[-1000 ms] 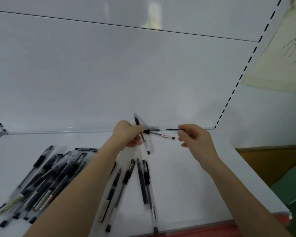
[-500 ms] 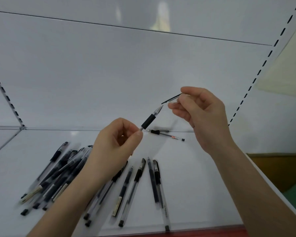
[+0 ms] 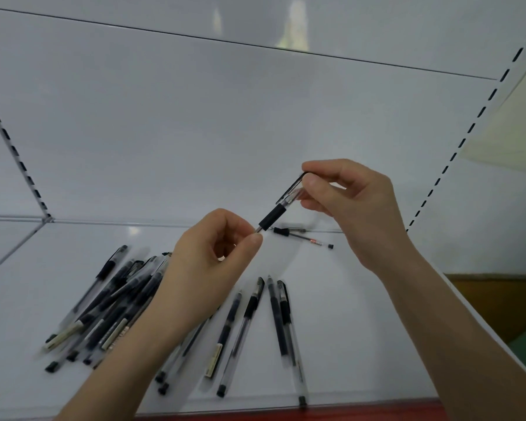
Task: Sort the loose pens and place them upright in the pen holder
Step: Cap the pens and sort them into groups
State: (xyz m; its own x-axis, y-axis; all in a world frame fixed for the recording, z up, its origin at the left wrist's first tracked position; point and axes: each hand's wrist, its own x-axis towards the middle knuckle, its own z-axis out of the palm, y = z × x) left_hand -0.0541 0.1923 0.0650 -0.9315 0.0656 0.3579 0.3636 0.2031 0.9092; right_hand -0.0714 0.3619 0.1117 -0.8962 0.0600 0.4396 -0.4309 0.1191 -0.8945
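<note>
My left hand (image 3: 213, 262) pinches the barrel of a clear pen with a black grip (image 3: 272, 220), raised above the white shelf (image 3: 362, 344). My right hand (image 3: 349, 208) pinches a clear cap with a black clip (image 3: 292, 189) over the pen's tip end. A heap of black gel pens (image 3: 113, 302) lies on the shelf at the left, partly behind my left forearm. Several more pens (image 3: 280, 323) lie side by side near the front edge. A thin refill (image 3: 301, 238) rests by the back wall. No pen holder is in view.
The shelf has a white back panel (image 3: 225, 132) and slotted uprights at the left (image 3: 16, 156) and right (image 3: 468, 129). A red strip (image 3: 286, 416) runs along the front edge. Beyond the right edge are a wooden surface (image 3: 498, 302) and green floor.
Both hands rose from the shelf with the pen and cap. The right hand has brought the cap onto the pen's tip. The refill stayed by the wall.
</note>
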